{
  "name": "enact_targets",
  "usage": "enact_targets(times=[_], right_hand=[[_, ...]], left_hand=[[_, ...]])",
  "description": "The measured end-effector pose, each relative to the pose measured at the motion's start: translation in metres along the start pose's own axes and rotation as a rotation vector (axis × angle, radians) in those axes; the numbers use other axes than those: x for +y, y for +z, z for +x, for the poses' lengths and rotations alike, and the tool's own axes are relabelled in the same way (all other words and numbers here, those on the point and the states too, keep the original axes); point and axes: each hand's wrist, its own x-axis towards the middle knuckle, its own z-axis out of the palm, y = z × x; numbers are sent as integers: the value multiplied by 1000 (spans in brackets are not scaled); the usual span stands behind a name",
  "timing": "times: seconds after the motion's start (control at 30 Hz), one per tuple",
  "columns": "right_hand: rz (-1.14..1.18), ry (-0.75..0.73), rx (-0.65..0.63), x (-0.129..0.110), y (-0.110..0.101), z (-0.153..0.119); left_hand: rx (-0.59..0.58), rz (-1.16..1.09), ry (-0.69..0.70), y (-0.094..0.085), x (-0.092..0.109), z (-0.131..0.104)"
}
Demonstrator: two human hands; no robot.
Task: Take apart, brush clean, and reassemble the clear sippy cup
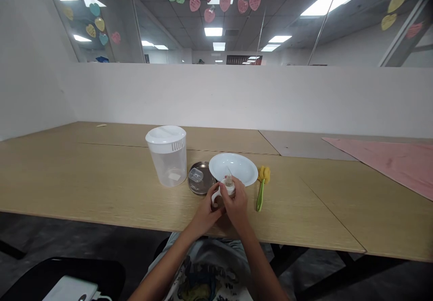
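Note:
Close to the table's front edge, both of my hands hold what looks like a white baby bottle top, with a curved side handle and a clear, pointed tip facing up. My left hand is closed about the handle side. On the other side, my right hand wraps round the white collar, its thumb against the front. Whatever lies below the collar is hidden by my fingers. Just beyond my hands stands a white oval bowl. A round metal tray lies at my left hand, with a small clear cup-shaped cover on it.
Left of the tray, a tall clear plastic bucket with a white lid stands upright. To the right of the bowl lies a sponge brush, yellow-headed and green-handled. A pink cloth covers the far right. The wooden table meets a white wall.

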Motion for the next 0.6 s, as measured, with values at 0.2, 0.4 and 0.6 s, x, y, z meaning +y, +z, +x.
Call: enact_targets(times=[0.2, 0.4, 0.6], right_hand=[[9, 40, 9, 0, -1, -3], [-44, 20, -21, -5, -10, -9], [-192, -90, -78, -15, -25, -12]], left_hand=[[-1, 25, -12, -1, 3, 2], [12, 66, 0, 0, 9, 0], [6, 55, 27, 0, 10, -1]])
